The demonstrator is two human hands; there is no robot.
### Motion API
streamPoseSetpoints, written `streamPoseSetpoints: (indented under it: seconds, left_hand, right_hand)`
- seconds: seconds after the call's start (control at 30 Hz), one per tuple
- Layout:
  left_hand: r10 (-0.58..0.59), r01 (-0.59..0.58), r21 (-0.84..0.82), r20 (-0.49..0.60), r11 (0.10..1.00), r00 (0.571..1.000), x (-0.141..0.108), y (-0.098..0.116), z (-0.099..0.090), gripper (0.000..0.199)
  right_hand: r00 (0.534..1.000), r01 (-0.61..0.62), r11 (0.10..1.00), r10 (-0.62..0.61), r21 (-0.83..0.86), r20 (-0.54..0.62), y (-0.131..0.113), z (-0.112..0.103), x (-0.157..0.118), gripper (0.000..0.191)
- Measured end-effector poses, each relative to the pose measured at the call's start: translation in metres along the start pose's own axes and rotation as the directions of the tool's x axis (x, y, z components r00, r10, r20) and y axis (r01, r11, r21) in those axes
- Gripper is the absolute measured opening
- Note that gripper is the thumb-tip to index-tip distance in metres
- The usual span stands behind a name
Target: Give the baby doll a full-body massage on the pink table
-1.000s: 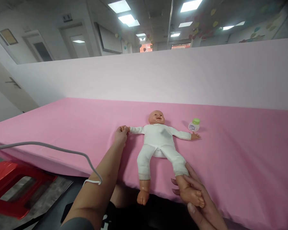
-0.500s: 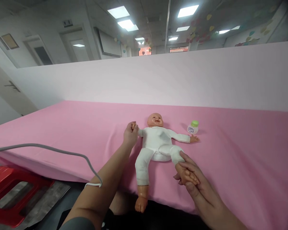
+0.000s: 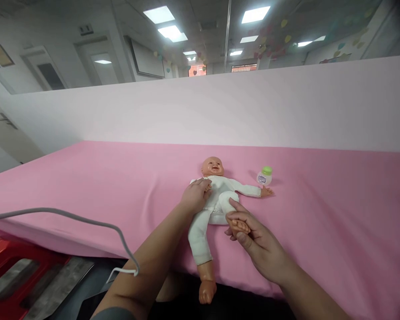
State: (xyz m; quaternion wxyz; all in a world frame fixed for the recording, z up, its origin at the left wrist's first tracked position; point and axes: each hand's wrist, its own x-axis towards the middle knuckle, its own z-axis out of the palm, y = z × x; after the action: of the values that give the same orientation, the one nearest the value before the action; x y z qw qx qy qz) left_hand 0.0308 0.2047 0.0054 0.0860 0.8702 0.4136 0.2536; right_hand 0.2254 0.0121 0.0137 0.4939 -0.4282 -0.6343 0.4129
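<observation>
A baby doll in a white suit lies on its back on the pink sheet, head away from me. My left hand is closed round the doll's hand at the left of the picture, over its chest. Fingers of my right hand wrap the doll's foot on the right side, and that leg is bent up toward the belly. The other leg stretches toward the sheet's near edge. The doll's other arm lies out to the right, near a small clear bottle with a green cap.
A grey cable runs from the left edge to my left forearm. Below it at the left stands a red stool. Behind the sheet is a white wall with glass above it. A door is at far left.
My left hand has brought the doll's hand inward from the side onto the chest. My right hand has pushed the held foot up and to the left, bending the knee more.
</observation>
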Motion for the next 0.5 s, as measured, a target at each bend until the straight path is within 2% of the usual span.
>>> streamPoseSetpoints:
  seconds: [0.13, 0.2, 0.27, 0.33, 0.4, 0.47, 0.5]
  left_hand:
    - [-0.04, 0.037, -0.061, -0.041, 0.997, 0.998, -0.002, -0.004, -0.002, 0.037]
    - [-0.12, 0.106, -0.136, -0.098, 0.985, 0.988, -0.003, -0.009, -0.003, 0.037]
    - [-0.238, 0.189, -0.26, -0.174, 0.947, 0.956, -0.004, -0.018, -0.005, 0.035]
    - [-0.378, 0.249, -0.422, -0.255, 0.872, 0.89, -0.005, -0.032, -0.007, 0.032]
    - [-0.529, 0.274, -0.59, -0.315, 0.76, 0.788, -0.006, -0.051, -0.007, 0.028]
    - [-0.676, 0.283, -0.734, -0.311, 0.617, 0.668, -0.006, -0.073, -0.007, 0.025]
    - [-0.732, 0.287, -0.791, -0.275, 0.541, 0.623, -0.006, -0.083, -0.007, 0.023]
  right_hand:
    - [0.998, 0.056, 0.998, -0.055, 0.032, -0.027, -0.002, 0.0, -0.003, 0.032]
    - [0.996, 0.077, 0.997, -0.076, 0.026, -0.053, -0.002, -0.001, -0.008, 0.036]
    - [0.994, 0.077, 0.997, -0.075, 0.01, -0.084, -0.001, -0.004, -0.018, 0.04]
    - [0.993, 0.052, 0.999, -0.053, -0.011, -0.101, 0.002, -0.007, -0.031, 0.041]
    - [0.995, 0.009, 0.999, -0.012, -0.032, -0.096, 0.006, -0.01, -0.046, 0.037]
    - [0.996, -0.041, 0.998, 0.037, -0.048, -0.081, 0.013, -0.012, -0.061, 0.034]
    - [0.995, -0.071, 0.996, 0.067, -0.056, -0.071, 0.018, -0.013, -0.069, 0.033]
